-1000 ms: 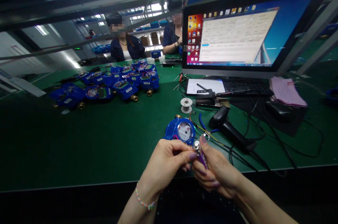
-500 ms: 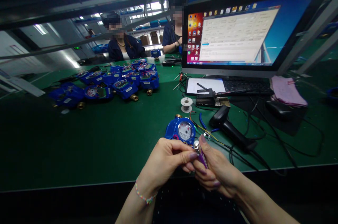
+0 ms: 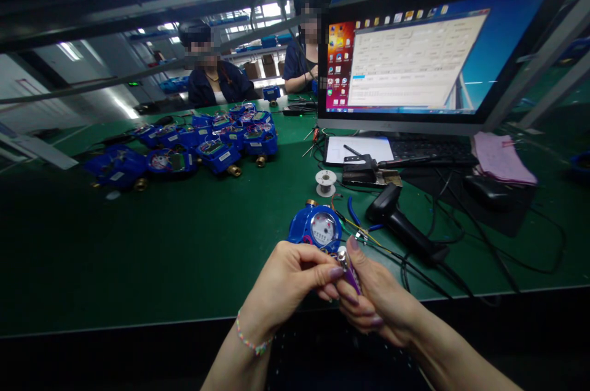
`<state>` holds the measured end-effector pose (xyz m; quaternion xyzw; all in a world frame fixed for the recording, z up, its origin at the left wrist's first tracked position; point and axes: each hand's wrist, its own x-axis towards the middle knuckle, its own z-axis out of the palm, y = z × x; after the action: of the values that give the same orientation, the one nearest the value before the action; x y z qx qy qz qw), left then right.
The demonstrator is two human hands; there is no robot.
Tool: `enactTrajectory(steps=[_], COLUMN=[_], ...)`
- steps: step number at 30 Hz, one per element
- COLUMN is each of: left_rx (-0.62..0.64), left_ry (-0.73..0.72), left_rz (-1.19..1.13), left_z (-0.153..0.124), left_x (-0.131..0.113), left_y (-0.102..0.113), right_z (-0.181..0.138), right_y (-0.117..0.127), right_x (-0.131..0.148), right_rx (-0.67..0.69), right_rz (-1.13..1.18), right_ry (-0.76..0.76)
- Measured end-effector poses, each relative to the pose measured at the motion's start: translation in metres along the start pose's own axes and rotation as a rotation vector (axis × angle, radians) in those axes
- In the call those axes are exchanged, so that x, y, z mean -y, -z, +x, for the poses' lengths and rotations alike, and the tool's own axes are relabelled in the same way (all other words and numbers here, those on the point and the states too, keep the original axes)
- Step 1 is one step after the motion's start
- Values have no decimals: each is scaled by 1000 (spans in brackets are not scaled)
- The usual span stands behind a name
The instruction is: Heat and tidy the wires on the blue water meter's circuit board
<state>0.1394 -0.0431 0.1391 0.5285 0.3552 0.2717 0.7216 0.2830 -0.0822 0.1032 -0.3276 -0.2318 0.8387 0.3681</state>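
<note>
Very little is changing across this last second: both hands are staying where they were, close together over the near edge of the counter (image 3: 138, 256), and only the view is drifting slightly. The left hand (image 3: 288, 283) is keeping its thumb and forefinger pinched against the small silver-capped purple part (image 3: 345, 268), while the right hand (image 3: 375, 296) is cradling that part from the other side, its fingers curled round it and its thumb lying up along it. So each grip is narrow and closed on the same piece, which is sitting between the two hands, just in front of the blue meter (image 3: 317, 228). The meter is lying face up on the counter near the front edge, thin coloured wires (image 3: 364, 234) running from it toward the hands and out to the right; whether any wire joins the held part is too fine to tell.

The steadiness suggests fine fitting work is under way on the small piece, not a move to another thing.

Just right of the meter a black handheld scanner (image 3: 396, 222) is lying with its cable, and a small white spool (image 3: 326, 181) is standing behind the meter. A cluster of further blue meters (image 3: 221, 142) is sitting toward the far left of the counter, a monitor (image 3: 415, 53) at the far right. Two other people are sitting beyond the far edge.
</note>
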Motion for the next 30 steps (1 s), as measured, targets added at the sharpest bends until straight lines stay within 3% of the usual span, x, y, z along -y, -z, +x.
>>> enactTrajectory(steps=[7, 12, 20, 30], left_rx=[-5, -80, -27, 27], left_ry=[5, -53, 36, 32], left_rz=[-2, -9, -56, -83], left_z=[1, 1, 0, -1], left_x=[-1, 1, 1, -1], left_y=[-2, -4, -1, 4], right_z=[-1, 1, -2, 0], right_y=[-3, -8, -7, -7], right_x=[2, 1, 2, 3], right_rx=[-49, -131, -84, -46], right_rz=[-14, -24, -55, -57], right_ry=[-6, 104, 43, -7])
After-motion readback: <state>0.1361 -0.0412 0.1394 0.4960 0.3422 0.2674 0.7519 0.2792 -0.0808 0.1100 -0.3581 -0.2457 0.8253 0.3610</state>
